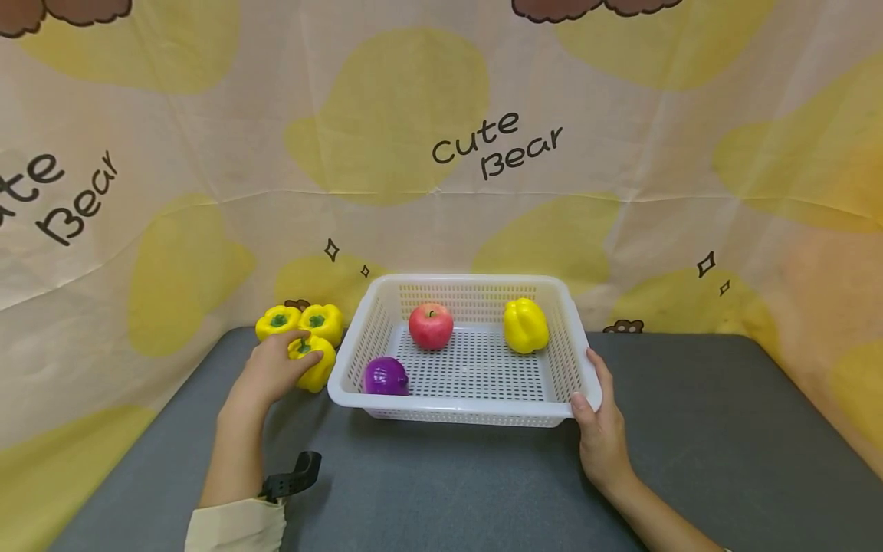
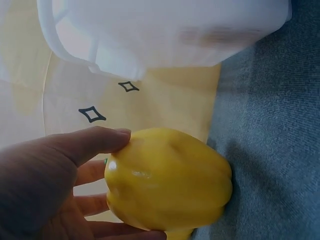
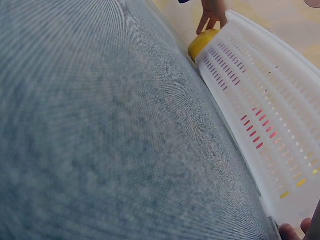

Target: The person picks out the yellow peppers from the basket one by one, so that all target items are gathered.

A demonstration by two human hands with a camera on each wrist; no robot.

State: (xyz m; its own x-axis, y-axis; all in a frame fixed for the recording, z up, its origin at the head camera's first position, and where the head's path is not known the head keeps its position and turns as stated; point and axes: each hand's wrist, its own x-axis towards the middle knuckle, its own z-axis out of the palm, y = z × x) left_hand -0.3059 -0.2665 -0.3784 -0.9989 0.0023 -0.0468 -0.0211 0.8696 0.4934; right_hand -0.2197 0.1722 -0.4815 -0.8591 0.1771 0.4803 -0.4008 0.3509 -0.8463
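Observation:
My left hand (image 1: 270,368) grips a yellow bell pepper (image 1: 316,376), thumb on one side and fingers on the other. In the left wrist view this bell pepper (image 2: 170,180) is close up, at the grey tabletop. Two more yellow bell peppers (image 1: 278,320) with green stems stand just behind it. My right hand (image 1: 602,429) holds the near right corner of a white perforated plastic basket (image 1: 469,404), thumb over the rim. Inside the basket lie a red apple (image 1: 431,327), a yellow bell pepper (image 1: 526,326) and a shiny purple round object (image 1: 385,376), perhaps an onion.
The grey table (image 1: 441,483) runs under everything. Behind it hangs a cream and yellow printed cloth (image 1: 414,115), close to the basket's back edge. A dark band (image 1: 293,477) circles my left wrist.

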